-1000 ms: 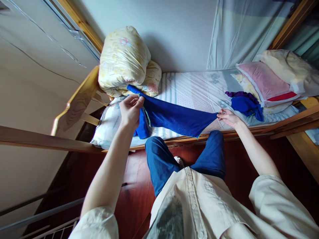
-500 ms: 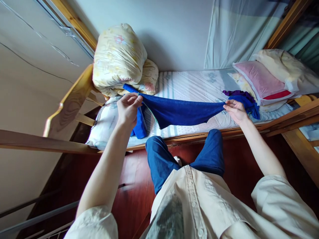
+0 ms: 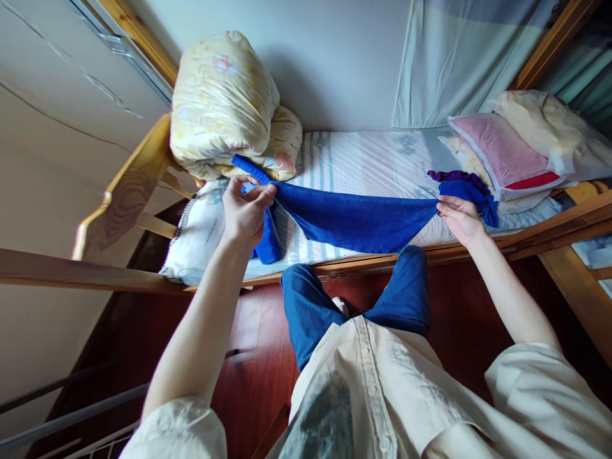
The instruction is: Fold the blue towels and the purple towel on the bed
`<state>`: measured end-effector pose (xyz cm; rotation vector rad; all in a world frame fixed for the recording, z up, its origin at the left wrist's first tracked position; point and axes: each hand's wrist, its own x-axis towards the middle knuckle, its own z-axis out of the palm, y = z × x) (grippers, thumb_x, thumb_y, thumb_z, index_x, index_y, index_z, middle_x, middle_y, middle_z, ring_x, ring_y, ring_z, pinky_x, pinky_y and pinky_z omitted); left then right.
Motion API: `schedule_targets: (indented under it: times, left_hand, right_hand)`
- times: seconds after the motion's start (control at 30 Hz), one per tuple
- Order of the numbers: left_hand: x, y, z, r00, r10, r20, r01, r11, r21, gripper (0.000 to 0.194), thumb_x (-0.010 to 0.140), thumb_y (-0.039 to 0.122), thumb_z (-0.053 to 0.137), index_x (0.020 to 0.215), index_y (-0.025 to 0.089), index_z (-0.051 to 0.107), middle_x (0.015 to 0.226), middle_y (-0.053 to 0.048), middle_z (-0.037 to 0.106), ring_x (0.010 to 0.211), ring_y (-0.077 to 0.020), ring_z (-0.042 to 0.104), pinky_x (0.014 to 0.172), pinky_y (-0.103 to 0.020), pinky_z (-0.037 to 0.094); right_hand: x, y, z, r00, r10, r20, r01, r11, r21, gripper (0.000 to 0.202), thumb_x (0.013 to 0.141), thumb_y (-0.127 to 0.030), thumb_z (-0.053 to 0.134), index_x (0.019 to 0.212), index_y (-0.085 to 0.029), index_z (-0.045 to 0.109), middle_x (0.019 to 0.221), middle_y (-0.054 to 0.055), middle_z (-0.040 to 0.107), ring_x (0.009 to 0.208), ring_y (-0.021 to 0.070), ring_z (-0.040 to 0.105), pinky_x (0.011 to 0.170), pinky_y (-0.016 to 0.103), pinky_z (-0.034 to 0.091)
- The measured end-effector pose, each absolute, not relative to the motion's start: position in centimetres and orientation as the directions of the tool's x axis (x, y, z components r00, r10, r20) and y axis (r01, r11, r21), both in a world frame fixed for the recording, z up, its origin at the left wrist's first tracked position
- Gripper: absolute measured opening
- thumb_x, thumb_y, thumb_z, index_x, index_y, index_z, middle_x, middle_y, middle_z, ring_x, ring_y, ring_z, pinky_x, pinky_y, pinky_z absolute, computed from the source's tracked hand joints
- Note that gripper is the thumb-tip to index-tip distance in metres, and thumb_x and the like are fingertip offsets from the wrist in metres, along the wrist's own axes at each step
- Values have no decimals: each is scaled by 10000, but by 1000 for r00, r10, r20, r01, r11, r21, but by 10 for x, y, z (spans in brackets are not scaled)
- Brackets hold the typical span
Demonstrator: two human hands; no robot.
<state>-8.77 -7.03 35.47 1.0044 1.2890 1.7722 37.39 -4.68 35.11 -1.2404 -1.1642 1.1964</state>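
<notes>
A blue towel (image 3: 354, 217) hangs stretched between my two hands, above the front edge of the bed. My left hand (image 3: 246, 207) pinches its left upper corner between thumb and fingers. At the opposite corner my right hand (image 3: 459, 218) is closed on the cloth in the same way. The towel's upper edge sags slightly and its lower edge hangs loose near my knees. Behind my left hand a folded blue cloth (image 3: 268, 245) lies on the mattress, partly hidden by the hand. Past my right hand lies a crumpled blue cloth (image 3: 471, 199) with a purple one (image 3: 456, 178).
The bed's mattress (image 3: 363, 156) runs along the wall. A rolled floral quilt (image 3: 222, 102) sits at its left end, beside the wooden bed end (image 3: 127, 188). Pink and cream pillows (image 3: 502, 146) lie at the right. A pale curtain (image 3: 449, 64) hangs behind.
My right hand has shifted slightly right, widening the span of the towel. The towel's lower right part has swung down and spread out. Both hands keep their pinch.
</notes>
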Motion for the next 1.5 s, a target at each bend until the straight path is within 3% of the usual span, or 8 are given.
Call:
schedule_targets:
  times: [0.13, 0.37, 0.57, 0.83, 0.93, 1.13, 1.3, 1.5]
  left_hand:
    - [-93, -80, 350, -404, 900, 164, -97, -220, 971, 709, 373, 487, 1057, 816, 226, 569, 666, 41, 607, 619, -107, 488, 615, -270, 383]
    - [-97, -96, 335, -393, 917, 71, -81, -111, 990, 520, 437, 299, 1036, 786, 194, 665, 788, -9, 661, 745, -122, 598, 694, -253, 488]
    - [-101, -94, 314, -368, 930, 25, -50, -46, 998, 508, 453, 347, 1030, 849, 188, 754, 779, -29, 692, 749, -148, 616, 670, -262, 496]
    - [-98, -8, 283, -347, 937, -43, 39, 60, 997, 446, 447, 336, 977, 763, 156, 719, 713, -40, 678, 663, -154, 600, 610, -254, 444]
    - [-98, 45, 279, -373, 928, 20, 91, 14, 996, 419, 457, 319, 948, 730, 152, 677, 668, -15, 655, 631, -131, 569, 597, -233, 428]
    - [-117, 91, 274, -423, 867, 265, 300, -142, 943, 396, 603, 364, 822, 918, 166, 688, 814, -16, 704, 768, -148, 662, 666, -214, 485]
    - [-129, 55, 217, -400, 883, 246, 424, -60, 904, 450, 671, 449, 789, 1011, 162, 722, 898, -70, 753, 900, -216, 731, 674, -231, 489]
    - [-116, -18, 111, -408, 910, -70, 441, 263, 858, 295, 680, 360, 729, 921, 190, 725, 838, -68, 776, 877, -243, 733, 765, -305, 535]
  right_hand:
    - [376, -55, 347, 54, 998, -39, 5, -39, -999, 452, 473, -425, 1015, 818, -283, 761, 908, 47, 786, 938, 266, 743, 806, 429, 596]
    - [378, -69, 342, 22, 995, -98, 24, -99, -995, 431, 497, -375, 1013, 838, -297, 762, 923, 50, 783, 979, 274, 749, 824, 439, 613]
    - [381, -66, 331, 23, 990, -141, 9, -141, -990, 439, 476, -359, 1020, 821, -297, 756, 917, 50, 781, 962, 265, 750, 827, 433, 614]
    - [367, 23, 293, 25, 973, -228, 31, -228, -973, 506, 408, -286, 1004, 838, -226, 745, 899, 48, 753, 866, 196, 702, 660, 294, 529]
    - [348, 76, 285, 92, 980, -179, 70, -185, -980, 513, 421, -302, 993, 839, -210, 710, 877, 30, 734, 808, 165, 662, 643, 270, 501]
    - [333, 130, 259, 92, 991, 95, 157, 80, -984, 485, 654, -392, 905, 1048, -205, 692, 949, 33, 733, 924, 189, 686, 857, 337, 567]
    - [336, 108, 195, 31, 999, 35, 224, 28, -974, 566, 681, -423, 876, 1161, -181, 697, 974, 71, 774, 901, 216, 703, 848, 361, 571]
    - [331, 54, 98, 21, 975, -220, 417, -208, -885, 322, 687, -282, 812, 980, -165, 750, 905, 69, 785, 829, 206, 707, 867, 358, 584]
